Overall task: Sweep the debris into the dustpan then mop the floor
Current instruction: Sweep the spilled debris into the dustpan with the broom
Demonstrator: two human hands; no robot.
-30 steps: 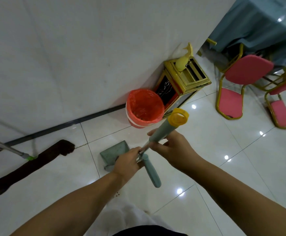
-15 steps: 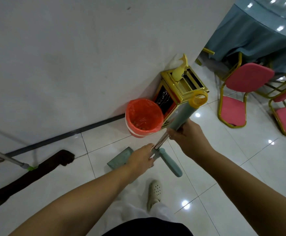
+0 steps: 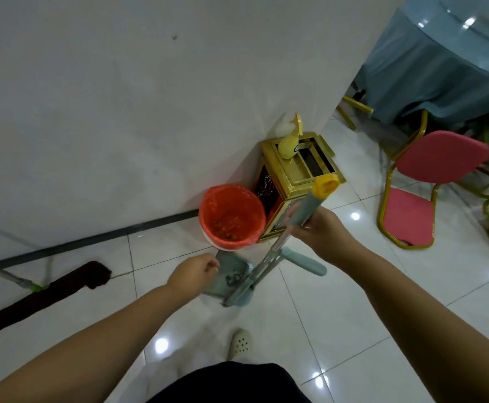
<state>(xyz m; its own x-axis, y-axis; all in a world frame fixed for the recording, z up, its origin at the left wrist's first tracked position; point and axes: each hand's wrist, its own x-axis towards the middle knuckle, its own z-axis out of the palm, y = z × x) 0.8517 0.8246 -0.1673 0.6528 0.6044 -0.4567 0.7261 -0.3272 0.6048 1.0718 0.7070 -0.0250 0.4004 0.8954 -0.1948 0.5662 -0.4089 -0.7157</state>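
My right hand (image 3: 321,234) grips the teal, yellow-capped grip of a metal pole (image 3: 269,257). The pole runs down to a teal dustpan (image 3: 228,274) standing on the white tiles just in front of the bin. A second teal handle (image 3: 304,261) sticks out to the right of the pole. My left hand (image 3: 192,274) is off the pole, with fingers curled and nothing visible in them, right at the pan's left edge. A flat mop with a dark brown head (image 3: 42,298) lies on the floor at far left, with its pole (image 3: 2,271) leaning up to the left.
A white bin lined with an orange bag (image 3: 231,216) stands against the wall, small brown bits inside it. A gold box bin (image 3: 298,175) with a yellow spray bottle (image 3: 288,141) is beside it. Pink chairs (image 3: 429,181) and a blue-clothed table (image 3: 441,65) are at right. My shoe (image 3: 240,343) is below the pan.
My left hand has let go of the pole and dropped beside the dustpan. The dustpan now stands closer to the bin, and my right hand has moved right and up with the grip.
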